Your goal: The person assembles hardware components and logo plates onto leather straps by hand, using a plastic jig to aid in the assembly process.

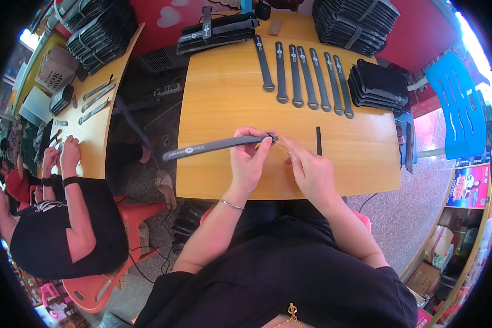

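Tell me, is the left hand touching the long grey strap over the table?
Touching. The head view shows the left hand with its fingers closed around the right end of the grey strap, above the wooden table.

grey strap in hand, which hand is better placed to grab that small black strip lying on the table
Right. The right hand sits just beside the black strip, while the left hand grips the grey strap.

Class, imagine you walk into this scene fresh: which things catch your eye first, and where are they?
At the centre, the left hand and right hand hold a long grey strap above the wooden table. Behind it lies a row of dark straps; black stacks sit at the far edge. A bright blue chair stands on the right.
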`<state>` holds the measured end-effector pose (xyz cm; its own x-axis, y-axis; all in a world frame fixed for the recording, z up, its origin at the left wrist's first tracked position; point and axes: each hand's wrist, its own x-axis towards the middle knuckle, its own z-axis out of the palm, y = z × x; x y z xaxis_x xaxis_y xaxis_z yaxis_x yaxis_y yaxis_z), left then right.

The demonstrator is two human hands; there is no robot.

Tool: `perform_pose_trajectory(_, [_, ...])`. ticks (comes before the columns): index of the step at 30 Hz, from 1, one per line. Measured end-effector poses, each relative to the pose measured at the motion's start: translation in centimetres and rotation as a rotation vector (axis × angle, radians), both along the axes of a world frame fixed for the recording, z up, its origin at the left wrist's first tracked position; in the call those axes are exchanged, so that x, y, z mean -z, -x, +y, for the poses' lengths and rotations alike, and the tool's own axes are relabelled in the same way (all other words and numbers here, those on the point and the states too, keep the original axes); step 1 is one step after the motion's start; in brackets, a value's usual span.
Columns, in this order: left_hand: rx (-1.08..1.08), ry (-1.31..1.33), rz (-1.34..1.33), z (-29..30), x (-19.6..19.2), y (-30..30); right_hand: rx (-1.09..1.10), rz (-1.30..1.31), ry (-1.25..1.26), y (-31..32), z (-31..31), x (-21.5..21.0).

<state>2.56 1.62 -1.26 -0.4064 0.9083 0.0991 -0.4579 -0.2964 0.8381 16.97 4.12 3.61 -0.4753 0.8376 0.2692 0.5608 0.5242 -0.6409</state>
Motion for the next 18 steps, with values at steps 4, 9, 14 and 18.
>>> perform_pose_trajectory(4, [-0.052, -0.045, 0.067, -0.01, 0.09, -0.26, -0.021, 0.081, 0.097, 0.27, 0.29, 0.23])
perform_pose_trajectory(9, [-0.064, -0.063, 0.075, 0.00, 0.21, -0.14, -0.014, -0.037, -0.067, 0.23, 0.41, 0.30])
perform_pose_trajectory(14, [-0.063, 0.025, 0.025, -0.07, -0.62, -0.12, 0.009, -0.133, -0.257, 0.40, 0.88, 0.16])
perform_pose_trajectory(18, [-0.055, 0.025, -0.024, -0.06, -0.19, 0.03, -0.009, -0.142, -0.301, 0.51, 0.95, -0.41])
